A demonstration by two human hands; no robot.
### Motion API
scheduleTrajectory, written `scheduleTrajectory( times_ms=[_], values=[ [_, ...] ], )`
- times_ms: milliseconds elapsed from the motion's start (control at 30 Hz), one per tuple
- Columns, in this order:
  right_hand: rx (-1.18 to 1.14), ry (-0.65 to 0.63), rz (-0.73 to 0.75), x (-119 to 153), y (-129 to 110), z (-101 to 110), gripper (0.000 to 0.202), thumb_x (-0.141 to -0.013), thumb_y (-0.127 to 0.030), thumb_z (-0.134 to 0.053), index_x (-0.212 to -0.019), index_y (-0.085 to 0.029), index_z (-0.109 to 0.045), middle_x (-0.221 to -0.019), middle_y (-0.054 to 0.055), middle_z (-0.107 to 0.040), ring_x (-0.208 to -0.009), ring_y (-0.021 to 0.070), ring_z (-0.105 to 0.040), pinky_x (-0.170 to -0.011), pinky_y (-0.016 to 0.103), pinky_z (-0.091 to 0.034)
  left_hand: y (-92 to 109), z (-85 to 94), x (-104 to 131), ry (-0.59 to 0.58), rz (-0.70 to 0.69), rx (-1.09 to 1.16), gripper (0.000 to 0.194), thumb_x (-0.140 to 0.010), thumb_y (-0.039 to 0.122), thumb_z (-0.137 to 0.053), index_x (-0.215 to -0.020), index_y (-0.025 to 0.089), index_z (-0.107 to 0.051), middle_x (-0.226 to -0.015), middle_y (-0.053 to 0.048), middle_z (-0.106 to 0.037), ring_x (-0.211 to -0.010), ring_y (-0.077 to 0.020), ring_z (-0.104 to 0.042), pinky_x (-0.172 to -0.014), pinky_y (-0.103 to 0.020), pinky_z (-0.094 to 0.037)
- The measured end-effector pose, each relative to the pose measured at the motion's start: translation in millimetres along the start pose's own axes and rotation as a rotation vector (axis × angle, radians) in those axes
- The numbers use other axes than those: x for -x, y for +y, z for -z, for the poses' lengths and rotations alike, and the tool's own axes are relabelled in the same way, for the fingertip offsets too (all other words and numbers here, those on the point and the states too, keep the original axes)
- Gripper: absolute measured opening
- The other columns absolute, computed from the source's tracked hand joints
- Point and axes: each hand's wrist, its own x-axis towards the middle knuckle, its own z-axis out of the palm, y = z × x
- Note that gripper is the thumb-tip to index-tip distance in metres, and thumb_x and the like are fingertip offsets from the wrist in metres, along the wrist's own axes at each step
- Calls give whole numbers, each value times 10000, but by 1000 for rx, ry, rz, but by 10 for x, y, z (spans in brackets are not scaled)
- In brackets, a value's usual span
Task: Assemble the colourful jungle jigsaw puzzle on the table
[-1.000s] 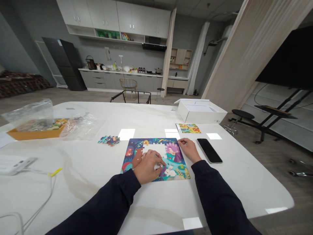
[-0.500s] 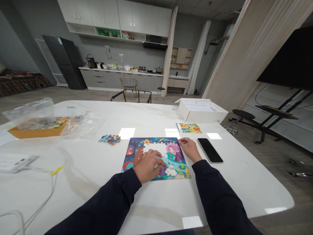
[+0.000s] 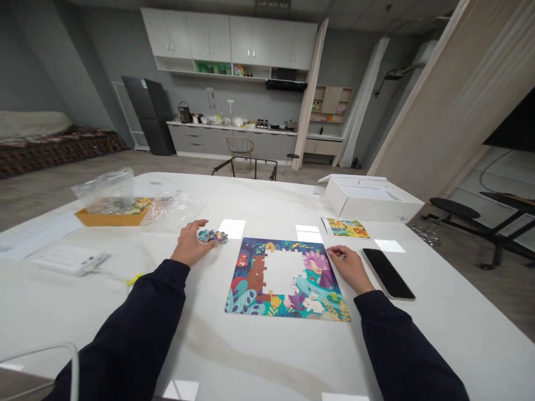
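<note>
A jigsaw puzzle (image 3: 251, 278) with a colourful animal scene lies flat on the table, with a white gap in its middle. The bear, rabbit and purple shapes around the gap are joined. To its left, my left hand (image 3: 191, 244) reaches over a small pile of loose puzzle pieces (image 3: 212, 236), thumb and fingers apart around its near side. My right hand (image 3: 348, 268) rests at the puzzle's upper right edge. Its fingers are curled, thumb and index finger close together; whether anything is between them is hidden.
A black phone (image 3: 388, 273) lies right of my right hand. Behind it are a picture card (image 3: 346, 228) and an open white box (image 3: 374, 201). Far left are an orange tray (image 3: 109, 219) with pieces, clear plastic bags (image 3: 173, 209), and a white power strip (image 3: 73, 263) with cables.
My left hand has moved left from the puzzle's middle to the pile of loose pieces, uncovering the gap. My right hand stays at the puzzle's right edge. The camera view has shifted.
</note>
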Motion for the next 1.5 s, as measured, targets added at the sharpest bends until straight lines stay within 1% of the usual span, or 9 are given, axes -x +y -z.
scheduleTrajectory(
  times_ms=[100,200,400,600,900,1133,1233,1333,1500],
  values=[
    [18,-14,-6,-17,32,6,384,-804,-526,-591,-880,-192,-765,-879,94,-762,-786,247,-641,-775,375,-496,-351,98,-15,-94,93,-1,734,-705,543,-745,-1333,232,-528,-1302,-102,-643,-1232,-350,-571,-1063,-519,-458],
    [28,-32,-42,-35,51,18,434,-790,-568,-596,-903,-189,-775,-888,99,-771,-764,252,-647,-733,373,-495,-488,153,-36,-200,130,78,698,-749,543,-704,-1342,236,-502,-1311,-98,-672,-1253,-337,-576,-1066,-492,-459],
    [58,-31,-62,-60,50,37,489,-741,-624,-601,-874,-191,-786,-864,114,-780,-699,256,-649,-653,368,-487,-516,90,-61,-222,114,70,564,-767,453,-711,-1271,262,-546,-1234,-54,-735,-1217,-310,-586,-1114,-501,-408],
    [69,-46,-62,-69,61,43,507,-740,-635,-594,-890,-190,-785,-851,105,-777,-651,240,-636,-641,368,-491,-579,45,-71,-211,112,157,674,-700,452,-770,-1290,230,-532,-1280,-87,-711,-1173,-290,-626,-1049,-451,-480],
    [59,-44,-49,-82,121,30,490,-750,-620,-603,-898,-191,-788,-858,102,-774,-727,263,-669,-678,373,-503,-501,38,-73,-150,109,193,578,-698,398,-753,-1202,223,-528,-1123,-75,-733,-1098,-263,-660,-998,-414,-512],
    [57,-50,-74,-71,138,17,480,-756,-607,-600,-921,-196,-785,-874,90,-771,-716,251,-648,-668,370,-488,-503,90,-60,-124,267,63,473,-691,459,-770,-1054,248,-553,-991,-40,-753,-956,-266,-685,-857,-382,-549],
    [57,-49,-64,-77,139,16,470,-755,-596,-600,-912,-195,-787,-875,96,-771,-738,259,-654,-681,373,-488,-446,111,-59,-104,270,81,449,-668,357,-768,-1035,253,-532,-980,-21,-748,-932,-242,-674,-831,-357,-549],
    [56,-55,-65,-83,138,17,468,-753,-595,-598,-912,-197,-786,-880,94,-772,-754,264,-658,-703,380,-493,-279,148,-53,-2,127,114,435,-671,278,-729,-1051,240,-523,-1038,-36,-712,-986,-234,-654,-862,-358,-545],
    [42,-48,-56,-79,108,8,459,-750,-597,-598,-882,-197,-781,-862,94,-765,-769,266,-655,-730,385,-499,307,222,62,99,-203,201,353,-773,241,-675,-1106,229,-558,-1142,-61,-656,-1101,-246,-615,-965,-400,-521]
  ],
)
